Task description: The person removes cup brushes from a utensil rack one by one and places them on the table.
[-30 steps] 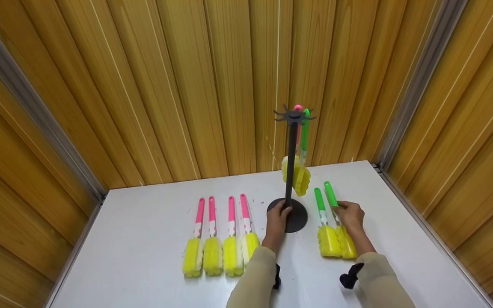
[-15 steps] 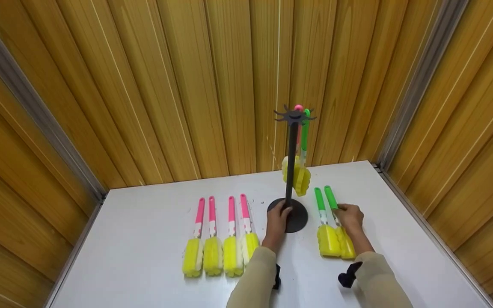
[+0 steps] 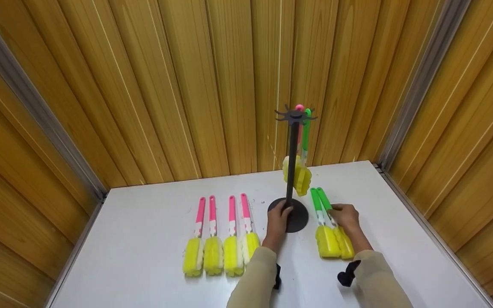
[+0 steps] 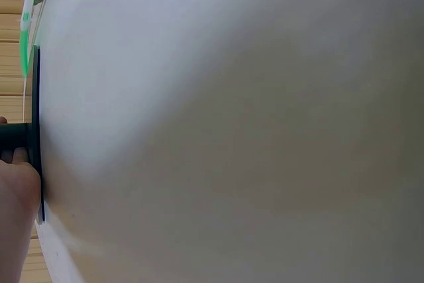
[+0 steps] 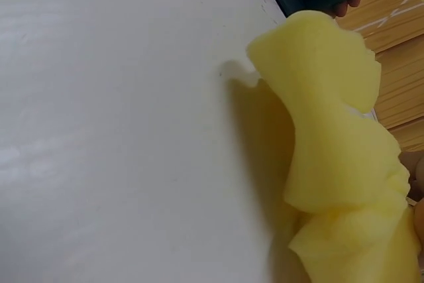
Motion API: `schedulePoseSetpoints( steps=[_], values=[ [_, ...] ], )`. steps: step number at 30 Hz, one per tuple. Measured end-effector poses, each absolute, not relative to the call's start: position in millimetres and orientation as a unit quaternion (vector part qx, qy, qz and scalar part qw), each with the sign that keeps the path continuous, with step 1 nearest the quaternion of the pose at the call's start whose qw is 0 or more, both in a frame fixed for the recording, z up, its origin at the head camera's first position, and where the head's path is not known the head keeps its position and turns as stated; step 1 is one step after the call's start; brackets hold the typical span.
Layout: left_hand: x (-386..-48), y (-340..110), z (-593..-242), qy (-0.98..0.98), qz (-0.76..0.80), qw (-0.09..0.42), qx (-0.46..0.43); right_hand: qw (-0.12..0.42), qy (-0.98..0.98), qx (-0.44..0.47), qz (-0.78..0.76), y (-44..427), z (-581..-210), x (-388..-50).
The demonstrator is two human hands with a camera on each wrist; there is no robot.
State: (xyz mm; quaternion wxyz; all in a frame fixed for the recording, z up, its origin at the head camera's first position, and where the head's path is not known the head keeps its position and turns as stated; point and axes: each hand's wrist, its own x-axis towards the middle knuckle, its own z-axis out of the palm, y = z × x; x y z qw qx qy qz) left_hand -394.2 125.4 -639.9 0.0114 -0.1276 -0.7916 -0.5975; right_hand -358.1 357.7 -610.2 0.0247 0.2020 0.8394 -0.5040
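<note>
The left hand (image 3: pixel 277 220) curls its fingers round the foot of the black stand's (image 3: pixel 292 167) pole, just above the round base, while the right hand (image 3: pixel 345 217) pinches the outer green brush (image 3: pixel 324 199) near the lower end of its handle. Just beside it lies the inner green brush (image 3: pixel 327 244), the two handles almost meeting at their tips and the yellow sponge heads side by side, to the right of the base. Overhead, the stand's hooked top carries a hanging pink brush (image 3: pixel 299 107) and a hanging green brush (image 3: pixel 307 137), partly behind the pole. To the left, four pink brushes (image 3: pixel 193 256) lie in a row, handles pointing to the back, the last one close to the left sleeve (image 3: pixel 253 278). All this sits on a smooth white table (image 3: pixel 144 239), slightly glossy, with small dark specks behind the row. Wood-grain panelling (image 3: pixel 186 85) in yellow-brown upright boards closes in the back and both sides, with grey metal posts (image 3: pixel 420 85) at the corners
</note>
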Motion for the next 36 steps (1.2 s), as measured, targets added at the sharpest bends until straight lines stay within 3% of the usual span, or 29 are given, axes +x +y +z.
schedulePoseSetpoints(
  steps=[5, 15, 30, 36],
  values=[
    [-395, 126, -641, -0.792, -0.595, 0.012, -0.135, 0.032, 0.840, 0.204, -0.502, 357, -611, -360],
    [-397, 127, -643, -0.785, -0.603, 0.016, -0.142, -0.023, 0.854, 0.189, -0.484, 347, -606, -355],
    [-397, 126, -640, -0.792, -0.594, 0.014, -0.141, -0.058, 0.862, 0.180, -0.470, 348, -607, -355],
    [-395, 125, -639, -0.790, -0.599, 0.000, -0.127, -0.114, 0.867, 0.154, -0.460, 342, -592, -356]
  ],
)
